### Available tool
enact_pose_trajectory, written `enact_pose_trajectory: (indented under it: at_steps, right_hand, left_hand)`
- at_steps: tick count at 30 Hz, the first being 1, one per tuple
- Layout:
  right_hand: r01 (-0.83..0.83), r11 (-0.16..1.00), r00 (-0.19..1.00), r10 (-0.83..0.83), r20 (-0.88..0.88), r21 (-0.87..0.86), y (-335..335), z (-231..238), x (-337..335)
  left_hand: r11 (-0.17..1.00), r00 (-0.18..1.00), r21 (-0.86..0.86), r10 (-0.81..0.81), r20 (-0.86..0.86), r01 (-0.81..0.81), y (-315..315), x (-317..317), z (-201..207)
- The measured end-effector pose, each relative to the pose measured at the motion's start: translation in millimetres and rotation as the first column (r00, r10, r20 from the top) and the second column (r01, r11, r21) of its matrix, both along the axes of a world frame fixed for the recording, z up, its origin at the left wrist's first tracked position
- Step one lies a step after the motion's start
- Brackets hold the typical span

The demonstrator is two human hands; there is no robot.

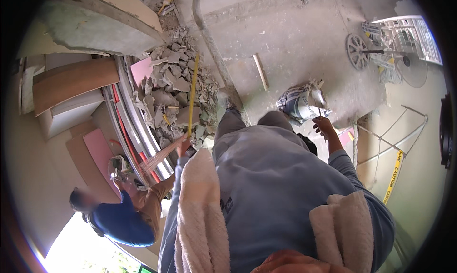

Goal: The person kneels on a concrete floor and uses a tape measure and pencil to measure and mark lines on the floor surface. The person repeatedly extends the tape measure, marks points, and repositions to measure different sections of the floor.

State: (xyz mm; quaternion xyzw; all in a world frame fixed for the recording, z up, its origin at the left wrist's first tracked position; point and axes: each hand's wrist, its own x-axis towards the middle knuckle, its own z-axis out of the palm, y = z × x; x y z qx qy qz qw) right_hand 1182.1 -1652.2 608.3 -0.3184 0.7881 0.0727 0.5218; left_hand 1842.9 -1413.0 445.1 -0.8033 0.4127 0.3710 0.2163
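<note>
My left hand (183, 147) is at the left of my body, fingers curled round the near end of a long, thin yellow bar (193, 96). That bar reaches forward over a heap of broken concrete (171, 82); whether it is a stick or a tool handle is unclear. On the other side, my right hand (323, 127) is closed on the thin dark handle of what looks like a trowel (318, 98). Its grey blade lies over an opened white and dark blue bag (294, 102). A white towel (200, 216) hangs over my shoulders.
A person in blue (124, 220) bends at the left, near stacked boards (76, 80) and red and silver lengths (123, 118). Ahead lie a pale stick (261, 72) and a ridge across the floor. At right are a fan (409, 61), a metal frame (404, 144) and yellow tape (394, 175).
</note>
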Motion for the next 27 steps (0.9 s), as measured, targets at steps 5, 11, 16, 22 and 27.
enact_pose_trajectory:
  at_steps: [5,11,16,22,27]
  right_hand:
    - [0.005,0.997,0.999,-0.002,-0.040,0.081,-15,16,33]
    - [0.043,0.996,0.999,-0.044,0.008,0.074,-65,4,58]
    - [-0.030,0.994,0.999,0.026,0.035,0.105,-150,-41,65]
    - [-0.032,0.994,0.984,0.050,0.168,-0.108,-315,-102,66]
    - [-0.058,0.982,0.990,0.080,0.116,-0.179,-457,-87,89]
  left_hand:
    - [0.993,0.989,-0.039,0.114,0.092,-0.111,-102,84,22]
    - [0.990,0.987,-0.010,0.138,0.078,-0.138,-170,88,39]
    - [0.984,0.990,-0.119,0.138,0.017,-0.135,-186,39,50]
    - [0.959,0.959,-0.044,0.281,0.029,-0.280,-246,1,68]
    - [0.955,0.955,-0.002,0.295,0.042,-0.295,-294,-2,87]
